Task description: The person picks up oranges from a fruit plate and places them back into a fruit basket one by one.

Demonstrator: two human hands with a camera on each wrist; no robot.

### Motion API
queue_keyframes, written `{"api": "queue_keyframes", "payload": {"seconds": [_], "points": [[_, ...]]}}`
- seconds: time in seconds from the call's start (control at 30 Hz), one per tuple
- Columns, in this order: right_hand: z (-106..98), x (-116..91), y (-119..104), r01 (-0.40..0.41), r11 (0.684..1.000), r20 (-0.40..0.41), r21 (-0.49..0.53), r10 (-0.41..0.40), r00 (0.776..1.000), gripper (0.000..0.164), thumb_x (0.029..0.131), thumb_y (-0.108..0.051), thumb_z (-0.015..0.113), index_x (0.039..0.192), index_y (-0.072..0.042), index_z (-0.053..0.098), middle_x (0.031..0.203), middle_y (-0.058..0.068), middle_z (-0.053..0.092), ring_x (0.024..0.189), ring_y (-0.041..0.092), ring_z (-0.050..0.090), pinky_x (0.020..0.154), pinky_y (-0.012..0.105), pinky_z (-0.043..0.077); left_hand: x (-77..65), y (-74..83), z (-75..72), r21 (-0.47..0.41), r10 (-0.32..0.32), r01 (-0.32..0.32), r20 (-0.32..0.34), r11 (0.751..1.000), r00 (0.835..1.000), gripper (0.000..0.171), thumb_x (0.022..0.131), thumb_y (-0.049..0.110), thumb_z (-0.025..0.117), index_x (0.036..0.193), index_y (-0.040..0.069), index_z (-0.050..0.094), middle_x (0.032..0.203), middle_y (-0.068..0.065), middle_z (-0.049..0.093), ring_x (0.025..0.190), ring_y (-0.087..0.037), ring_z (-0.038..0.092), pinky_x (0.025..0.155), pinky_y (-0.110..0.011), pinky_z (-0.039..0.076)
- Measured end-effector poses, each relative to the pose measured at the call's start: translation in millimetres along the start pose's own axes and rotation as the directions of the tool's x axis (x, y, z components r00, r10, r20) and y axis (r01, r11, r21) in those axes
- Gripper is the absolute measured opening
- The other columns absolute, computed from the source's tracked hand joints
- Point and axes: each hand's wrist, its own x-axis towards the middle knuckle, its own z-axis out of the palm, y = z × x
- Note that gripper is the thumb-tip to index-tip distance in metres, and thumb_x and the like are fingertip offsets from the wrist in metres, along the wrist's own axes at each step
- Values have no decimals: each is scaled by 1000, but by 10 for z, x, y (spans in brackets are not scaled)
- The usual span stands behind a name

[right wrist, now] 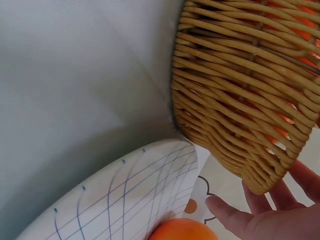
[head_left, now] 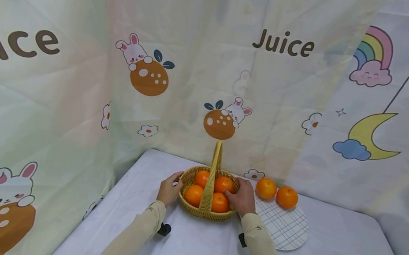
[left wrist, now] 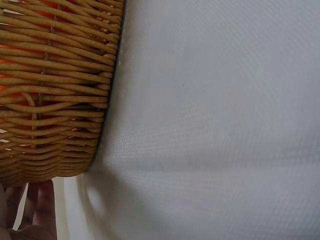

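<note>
A wicker basket (head_left: 188, 209) with a tall arched handle (head_left: 208, 190) stands on the table, several oranges (head_left: 194, 194) inside it. At its left rim my left hand (head_left: 169, 190) holds the side, thumb near the rim; in the left wrist view those fingers (left wrist: 44, 205) show just past the weave. My right hand (head_left: 244, 198) grips the right rim, its thumb reaching over to the inside by the oranges. Seen from the right wrist, the fingers (right wrist: 230, 215) lie along the outside of the basket (right wrist: 245, 85), one pointing away from it.
Right of the basket lies a white plate (head_left: 285, 227) with blue grid lines. Two oranges, one left (head_left: 266, 188) and one right (head_left: 287, 197), sit at its far side. A white cloth (head_left: 189, 250) covers the table, and printed curtains (head_left: 196, 77) hang behind and at the sides.
</note>
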Motion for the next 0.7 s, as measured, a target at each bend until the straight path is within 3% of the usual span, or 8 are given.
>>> {"api": "queue_keyframes", "payload": {"seconds": [0.2, 0.7], "points": [[16, 4, 33, -23, 1000, 12, 1, 23, 1000, 64, 82, -28, 79, 135, -2, 54, 136, 18, 48, 124, 35, 46, 108, 52, 38, 4, 6, 5, -6, -8, 8, -4, 1000, 1000, 38, 94, 10, 57, 131, 8, 62, 122, -9, 66, 107, -24, 62, 92, -40, 54], [-20, -50, 157, 58, 998, -39, 18, -57, 998, 64, 81, -29, 79, 132, 0, 54, 131, 20, 52, 119, 36, 49, 106, 53, 41, -11, 48, -20, -1, -25, 25, 16, 1000, 1000, 40, 94, 9, 57, 133, 7, 60, 124, -9, 65, 108, -24, 61, 94, -39, 53]]}}
